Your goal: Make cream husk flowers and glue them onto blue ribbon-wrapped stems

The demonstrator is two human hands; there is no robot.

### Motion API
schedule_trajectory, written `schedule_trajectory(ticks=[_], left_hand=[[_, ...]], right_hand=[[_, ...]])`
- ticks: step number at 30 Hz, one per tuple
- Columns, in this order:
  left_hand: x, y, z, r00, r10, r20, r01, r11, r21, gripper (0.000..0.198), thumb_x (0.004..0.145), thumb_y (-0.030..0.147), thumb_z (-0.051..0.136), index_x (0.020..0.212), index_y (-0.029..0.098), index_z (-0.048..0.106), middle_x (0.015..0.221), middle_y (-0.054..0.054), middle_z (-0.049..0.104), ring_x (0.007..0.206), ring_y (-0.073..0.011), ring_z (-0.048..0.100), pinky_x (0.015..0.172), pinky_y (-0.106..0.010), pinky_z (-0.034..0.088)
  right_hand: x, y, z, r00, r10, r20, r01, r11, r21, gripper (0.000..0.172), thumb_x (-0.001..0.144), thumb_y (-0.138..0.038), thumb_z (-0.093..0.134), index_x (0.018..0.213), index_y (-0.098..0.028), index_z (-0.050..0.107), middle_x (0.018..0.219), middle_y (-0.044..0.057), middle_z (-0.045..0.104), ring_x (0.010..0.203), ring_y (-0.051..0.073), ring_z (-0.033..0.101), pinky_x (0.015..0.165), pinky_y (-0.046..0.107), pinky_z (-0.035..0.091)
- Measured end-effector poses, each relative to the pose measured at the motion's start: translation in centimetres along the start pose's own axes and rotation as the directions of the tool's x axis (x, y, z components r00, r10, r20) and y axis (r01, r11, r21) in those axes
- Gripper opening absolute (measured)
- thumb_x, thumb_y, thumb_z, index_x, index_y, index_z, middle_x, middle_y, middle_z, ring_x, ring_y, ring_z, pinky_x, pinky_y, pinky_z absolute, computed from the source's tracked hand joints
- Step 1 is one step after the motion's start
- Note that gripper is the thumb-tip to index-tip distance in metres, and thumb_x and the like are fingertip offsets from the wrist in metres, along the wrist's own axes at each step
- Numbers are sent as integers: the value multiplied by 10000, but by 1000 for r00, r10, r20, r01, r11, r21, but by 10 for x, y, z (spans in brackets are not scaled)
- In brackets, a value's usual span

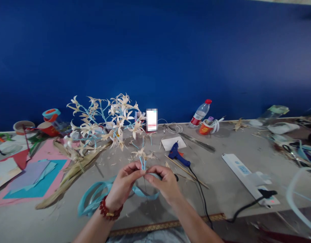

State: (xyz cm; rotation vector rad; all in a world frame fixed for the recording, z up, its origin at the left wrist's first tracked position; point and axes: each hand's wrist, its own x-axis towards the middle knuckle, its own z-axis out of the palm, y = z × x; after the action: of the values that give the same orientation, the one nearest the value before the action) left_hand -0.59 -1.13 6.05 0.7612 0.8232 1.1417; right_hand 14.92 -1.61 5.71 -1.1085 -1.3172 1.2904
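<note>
In the middle of the head view I hold a small sprig of pale husk flowers [142, 154] upright by its light-blue wrapped stems. My left hand [128, 177] pinches the stems just below the blooms. Close against it, my right hand [163, 180] has thumb and fingers closed on light-blue tape [146, 195] where it meets the stems. A loop of the tape hangs under my hands, and more lies in a loose coil [91, 199] to the left. Bare wire seems to run down below the stems. The exact wrapping point is hidden by my fingertips.
A larger arrangement of husk flowers [114, 118] stands behind. Right of my hands lie a blue glue gun [179, 154], a wooden stick [196, 177] and a power strip [242, 172]. A bottle [200, 113] stands by the wall. Dried husks [69, 179] and coloured paper [36, 179] lie left.
</note>
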Motion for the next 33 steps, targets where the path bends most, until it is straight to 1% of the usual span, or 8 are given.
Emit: schedule_trajectory(ticks=[4,11,18,23,26,28,31,33], left_hand=[[0,1,-1,999,-23,26,23,1000,-1,119,682,173,780,739,147,679,744,2,624,721,-98,530,710,-190,418],[0,-2,-1,999,48,1,-48,999,20,113,691,179,781,743,161,683,733,15,615,708,-94,523,706,-190,425],[0,-7,-1,990,144,0,-143,982,123,109,711,201,774,785,179,697,775,18,642,748,-95,552,729,-181,434],[-2,-5,1,983,181,-20,-174,965,194,134,701,223,779,792,173,694,748,12,649,710,-103,559,685,-189,448],[-2,-2,2,982,188,-14,-180,955,236,143,710,242,769,796,167,684,744,1,653,717,-123,573,696,-216,462],[-1,-2,1,976,216,-8,-203,929,309,135,726,259,752,793,167,678,745,-8,654,728,-141,582,710,-238,469],[0,-6,-2,949,314,8,-276,822,498,111,767,275,710,812,176,688,781,-27,653,779,-173,590,739,-265,469],[-1,-9,-3,917,397,21,-331,733,594,101,791,276,680,836,189,702,831,-42,654,823,-194,595,763,-278,467]], right_hand=[[0,2,1,1000,-28,-6,28,1000,5,84,715,-246,693,667,-177,692,644,-11,662,619,139,568,610,229,436],[-1,5,2,998,-59,-16,59,998,-5,130,739,-308,709,714,-181,724,712,21,719,673,172,627,647,248,477],[-4,-1,5,977,-196,-85,181,971,-157,133,755,-234,620,644,-167,650,582,-19,612,556,117,523,538,194,416],[-5,-1,5,956,-281,-81,244,920,-307,145,788,-237,614,663,-172,645,560,-31,599,525,107,517,514,187,391],[-7,2,7,923,-377,-72,313,847,-429,147,819,-244,609,691,-182,646,589,-24,638,532,113,563,538,198,403],[-7,6,8,880,-469,-72,361,760,-541,127,831,-226,594,722,-189,647,636,-8,676,567,131,608,575,217,417],[-7,12,9,787,-615,-48,404,573,-714,117,850,-215,564,766,-192,642,655,14,693,583,159,636,587,249,409],[-6,14,10,743,-670,-16,412,477,-776,126,871,-228,546,787,-193,632,646,17,690,569,169,635,572,266,394]])
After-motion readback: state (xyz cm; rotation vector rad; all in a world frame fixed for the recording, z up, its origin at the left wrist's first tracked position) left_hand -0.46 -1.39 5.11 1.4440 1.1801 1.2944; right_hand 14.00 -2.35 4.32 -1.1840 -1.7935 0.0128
